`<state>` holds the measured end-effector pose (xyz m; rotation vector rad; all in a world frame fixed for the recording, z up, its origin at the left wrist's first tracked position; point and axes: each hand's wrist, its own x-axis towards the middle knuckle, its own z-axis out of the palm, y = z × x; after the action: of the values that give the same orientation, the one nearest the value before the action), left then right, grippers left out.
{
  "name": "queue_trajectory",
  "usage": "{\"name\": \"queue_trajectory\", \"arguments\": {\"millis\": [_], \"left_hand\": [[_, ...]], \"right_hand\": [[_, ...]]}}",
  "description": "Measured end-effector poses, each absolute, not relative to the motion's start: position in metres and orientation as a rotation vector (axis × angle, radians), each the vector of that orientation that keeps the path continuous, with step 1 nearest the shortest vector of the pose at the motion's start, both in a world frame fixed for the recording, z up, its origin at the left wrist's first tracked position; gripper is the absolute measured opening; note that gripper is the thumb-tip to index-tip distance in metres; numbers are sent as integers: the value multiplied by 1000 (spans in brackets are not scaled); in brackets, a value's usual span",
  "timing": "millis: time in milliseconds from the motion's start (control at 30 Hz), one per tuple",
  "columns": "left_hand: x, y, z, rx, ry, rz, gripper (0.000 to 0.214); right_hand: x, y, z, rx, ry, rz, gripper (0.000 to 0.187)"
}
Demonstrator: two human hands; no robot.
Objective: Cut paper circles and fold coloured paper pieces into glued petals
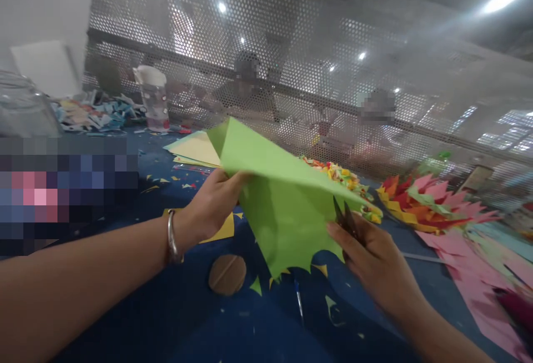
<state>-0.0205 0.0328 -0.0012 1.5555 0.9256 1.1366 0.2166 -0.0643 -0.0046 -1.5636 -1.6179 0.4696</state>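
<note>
My left hand (212,205), with a metal bangle on the wrist, pinches the left side of a folded green paper sheet (278,196) held above the blue table (175,318). The sheet's lower edge is cut into zigzag points. My right hand (370,260) grips dark scissors (345,220), whose blades sit at the sheet's right edge. Small green and yellow paper triangles (256,286) lie on the table below the sheet.
A brown round disc (227,274) lies under the paper. Yellow sheets (195,149) lie behind it. Zigzag-cut pink, red and orange papers (437,207) pile at the right. A cup (153,98) and paper scraps (94,114) stand at the back left. People sit behind a perforated screen (316,74).
</note>
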Motion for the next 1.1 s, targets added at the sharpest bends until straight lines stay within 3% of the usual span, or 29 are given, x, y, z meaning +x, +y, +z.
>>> {"name": "queue_trajectory", "arguments": {"millis": [167, 467, 1100], "left_hand": [[-18, 40, -6, 1212, 890, 1025, 35], [-17, 22, -6, 1479, 673, 570, 28], [-10, 20, -15, 1338, 699, 651, 25]], "right_hand": [[211, -64, 2, -1600, -1568, 525, 38], [213, -58, 0, -1609, -1462, 501, 30], [201, -58, 0, -1624, -1601, 359, 40]]}}
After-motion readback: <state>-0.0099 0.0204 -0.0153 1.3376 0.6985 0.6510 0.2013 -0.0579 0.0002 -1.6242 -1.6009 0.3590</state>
